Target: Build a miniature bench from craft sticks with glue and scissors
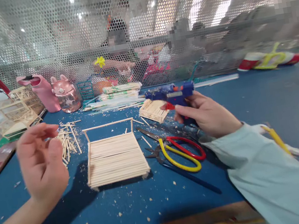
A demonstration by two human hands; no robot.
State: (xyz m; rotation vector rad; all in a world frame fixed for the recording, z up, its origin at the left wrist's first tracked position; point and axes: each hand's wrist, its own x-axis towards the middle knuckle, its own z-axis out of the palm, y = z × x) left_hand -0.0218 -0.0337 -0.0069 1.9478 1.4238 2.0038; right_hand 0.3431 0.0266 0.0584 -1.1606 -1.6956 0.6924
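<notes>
My right hand (209, 113) is wrapped round the handle of a blue hot glue gun (173, 94) with a red trigger, its nozzle pointing left. Over the left part of the table, my left hand (41, 160) hovers with loosely bent fingers, the thumb apart from them and nothing seen between. A small panel of wooden sticks with a raised stick frame at its back (115, 157) lies between my hands. Scissors with one red and one yellow handle (181, 164) rest right of it, beside dark-handled pliers (189, 176). Loose short sticks (67, 145) lie behind my left hand.
Another stick piece (153, 110) lies behind the scissors. Bundled sticks in plastic (121, 91), a pink bottle (46, 93), a pink animal-shaped jar (65, 95) and stick models (19, 111) stand farther back. A perforated metal screen (149, 24) rises behind, with people beyond it.
</notes>
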